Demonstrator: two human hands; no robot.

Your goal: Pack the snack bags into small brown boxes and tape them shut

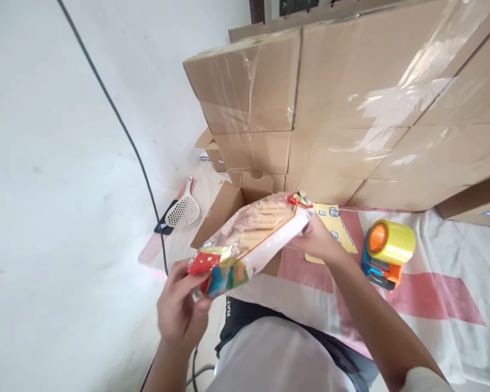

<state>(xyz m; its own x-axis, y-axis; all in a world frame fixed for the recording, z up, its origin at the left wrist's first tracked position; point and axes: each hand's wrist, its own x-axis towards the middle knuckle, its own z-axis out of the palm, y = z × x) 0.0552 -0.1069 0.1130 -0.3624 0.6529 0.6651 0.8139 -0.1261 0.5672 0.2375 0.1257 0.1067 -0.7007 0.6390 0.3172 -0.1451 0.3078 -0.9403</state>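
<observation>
A clear plastic packet (253,231) with red, yellow and blue printing shows rows of pale, stick-like pieces inside. It is held up at a slant in both hands, above an open cardboard box (218,209). My left hand (183,305) grips its lower left end, with the thumb in front. At the upper right end, my right hand (315,237) is closed on the edge, its fingertips partly hidden behind the wrapper. The packet also covers much of the box's opening, so its contents cannot be made out.
Taped cardboard boxes (351,109) are stacked at the back. A tape dispenser with a yellow roll (392,242) sits on the right, and a yellow printed sheet (335,226) lies nearer. A white slotted scoop (183,209) rests left, beside a black cable (124,128) along the wall.
</observation>
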